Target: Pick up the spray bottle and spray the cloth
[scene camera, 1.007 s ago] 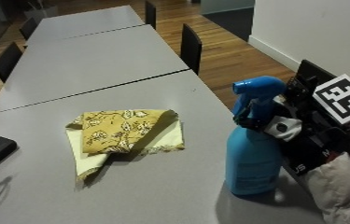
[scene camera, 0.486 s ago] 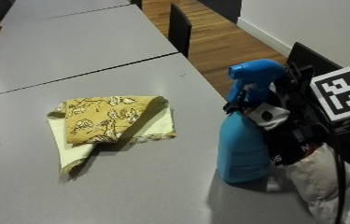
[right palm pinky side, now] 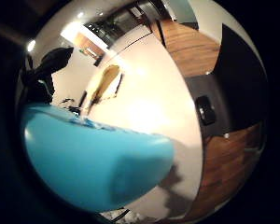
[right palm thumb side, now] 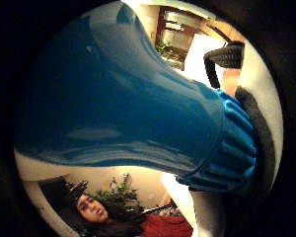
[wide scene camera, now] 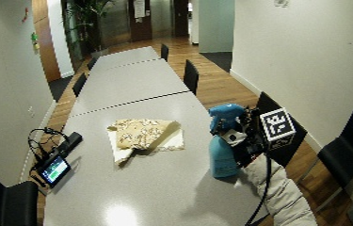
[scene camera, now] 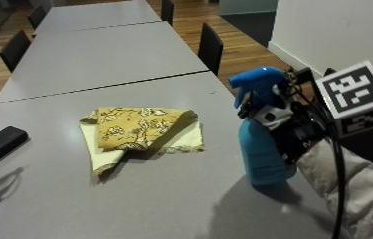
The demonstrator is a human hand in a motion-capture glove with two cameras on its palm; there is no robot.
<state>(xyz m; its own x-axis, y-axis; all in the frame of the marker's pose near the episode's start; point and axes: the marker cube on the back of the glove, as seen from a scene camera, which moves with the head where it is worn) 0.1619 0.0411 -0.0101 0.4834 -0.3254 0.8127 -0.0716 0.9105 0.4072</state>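
The gloved right hand (scene camera: 291, 130) is mostly hidden behind the blue spray bottle (scene camera: 260, 130) in the outside view, so its fingers cannot be counted, but they wrap the bottle's neck below the trigger head and the bottle is clamped in that grip. The bottle is upright near the counter's (scene camera: 173, 199) edge at 3 o'clock; whether its base touches the surface cannot be told, though a shadow lies right under it. Its nozzle points toward 9 o'clock, at the yellow patterned cloth (scene camera: 143, 134), which lies folded near the counter's middle, well apart from the bottle. A pale sleeve (scene camera: 348, 189) runs off the frame at 5 o'clock.

The wide outside view alone shows a small lit screen (wide scene camera: 54, 170) with cables near the counter's edge at 8 o'clock, and black chairs (wide scene camera: 191, 75) along the far side.

The thumb side palm view is almost filled by the bottle's body (right palm thumb side: 118, 94) and ribbed collar (right palm thumb side: 232, 148), close against the palm. The little finger side palm view shows the bottle's lower body (right palm pinky side: 93, 163) and, beyond it on the counter, the cloth (right palm pinky side: 102, 86) as a small yellow shape, too distorted for its pattern to be read.
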